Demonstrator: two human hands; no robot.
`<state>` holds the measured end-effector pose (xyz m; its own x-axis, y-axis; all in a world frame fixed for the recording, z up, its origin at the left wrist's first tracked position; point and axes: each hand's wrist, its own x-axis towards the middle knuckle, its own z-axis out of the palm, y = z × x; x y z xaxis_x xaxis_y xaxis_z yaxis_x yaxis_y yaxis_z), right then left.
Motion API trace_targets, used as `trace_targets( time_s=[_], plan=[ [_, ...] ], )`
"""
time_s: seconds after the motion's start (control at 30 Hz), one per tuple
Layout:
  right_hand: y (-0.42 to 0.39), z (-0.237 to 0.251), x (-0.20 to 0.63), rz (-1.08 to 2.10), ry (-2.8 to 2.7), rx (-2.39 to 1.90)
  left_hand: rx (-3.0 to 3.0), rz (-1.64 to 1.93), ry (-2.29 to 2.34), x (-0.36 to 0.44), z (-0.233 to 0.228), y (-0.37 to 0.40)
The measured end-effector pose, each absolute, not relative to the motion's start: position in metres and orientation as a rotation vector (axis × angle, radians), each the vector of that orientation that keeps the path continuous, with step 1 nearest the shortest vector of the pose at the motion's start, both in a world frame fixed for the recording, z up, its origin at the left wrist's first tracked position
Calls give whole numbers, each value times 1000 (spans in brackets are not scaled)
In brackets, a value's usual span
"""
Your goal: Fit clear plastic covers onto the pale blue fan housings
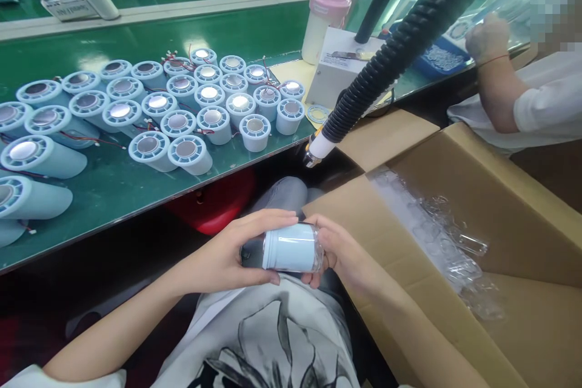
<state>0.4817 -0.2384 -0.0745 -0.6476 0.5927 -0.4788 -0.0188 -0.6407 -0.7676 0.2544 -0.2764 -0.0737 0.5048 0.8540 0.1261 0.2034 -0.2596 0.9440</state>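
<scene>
Above my lap, a light-blue cylinder with a clear plastic cover (294, 247) lies on its side between my two hands. My left hand (248, 248) wraps around its left end, thumb below and fingers above. At the clear right end, the fingers of my right hand (330, 248) are closed on the cover. To the left, many similar light-blue cylinders (254, 130) stand or lie on the green bench (218, 179), several with thin red and black wires. Clear plastic covers (454, 248) lie in a cardboard box (409, 291) to my right.
A black corrugated hose (377, 73) with a white nozzle hangs close above my hands. Behind it are a white box-shaped device (334, 73) and a pink-lidded bottle (325, 18). A co-worker's hand (488, 39) is by a blue tray (439, 60) at the right.
</scene>
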Motion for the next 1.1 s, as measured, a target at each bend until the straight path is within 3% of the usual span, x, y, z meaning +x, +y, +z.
trace_targets(
  time_s=[0.4,0.5,0.57,0.73,0.8,1.0,1.1],
  plan=[
    [-239,-76,476,2747,-869,-1010,1699,860,846,255,-77,-278],
    [-241,-79,478,2731,-959,-1009,1629,842,905,257,-73,-281],
    [-243,-81,481,2485,-1116,-1050,1504,832,950,259,-68,-283],
    [-243,-81,494,1366,-1935,-727,1181,804,946,261,-64,-285],
    [-241,-79,497,1218,-2104,-589,1159,779,922,261,-65,-284],
    [-244,-77,495,1953,-1500,-764,1317,759,882,257,-64,-280],
    [-245,-77,494,1991,-1427,-823,1174,751,852,259,-64,-279]
  ],
)
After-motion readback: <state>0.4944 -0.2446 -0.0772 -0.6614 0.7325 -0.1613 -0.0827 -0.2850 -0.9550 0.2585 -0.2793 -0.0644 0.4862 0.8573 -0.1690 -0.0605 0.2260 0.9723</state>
